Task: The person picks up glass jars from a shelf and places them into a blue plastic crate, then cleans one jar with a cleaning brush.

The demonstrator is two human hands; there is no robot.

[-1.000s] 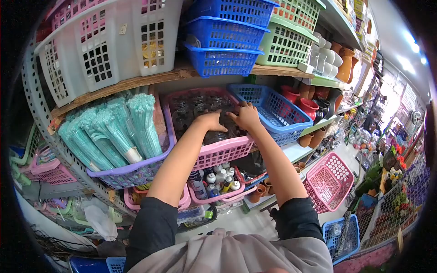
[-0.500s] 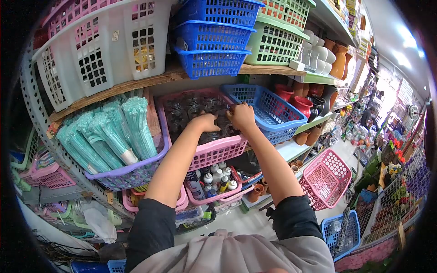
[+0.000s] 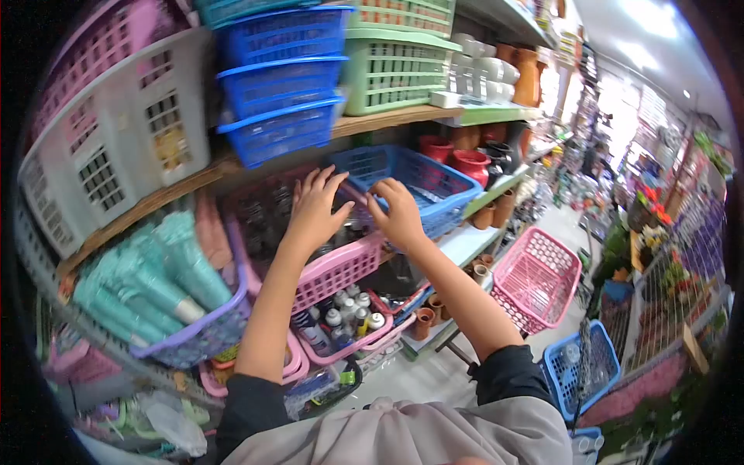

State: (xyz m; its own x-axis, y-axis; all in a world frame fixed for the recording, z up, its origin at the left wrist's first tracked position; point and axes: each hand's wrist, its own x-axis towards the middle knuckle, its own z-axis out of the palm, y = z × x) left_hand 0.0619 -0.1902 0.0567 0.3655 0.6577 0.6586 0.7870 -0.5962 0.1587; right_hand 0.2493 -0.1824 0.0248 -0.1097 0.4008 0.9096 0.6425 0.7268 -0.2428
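My left hand [image 3: 315, 211] is raised over a pink basket [image 3: 341, 267] of dark glass jars [image 3: 267, 217], its fingers spread and nothing visible in them. Close to its right, my right hand [image 3: 397, 211] hovers near the basket's right edge, fingers bent and apart, holding nothing that shows. Behind and beside it sits a blue basket [image 3: 457, 203] with clear items at its bottom. The jars under my hands are partly hidden.
Teal wrapped bundles [image 3: 147, 283] fill a purple basket at left. Blue baskets [image 3: 283, 89] and a green basket [image 3: 395, 74] are stacked on the wooden shelf above. Bottles [image 3: 353, 310] stand below. An open pink basket [image 3: 536, 279] is at right.
The view has turned, so the shelves appear further left. Both hands have lifted from the jars and the pink basket's edge, and my left hand's fingers have spread.
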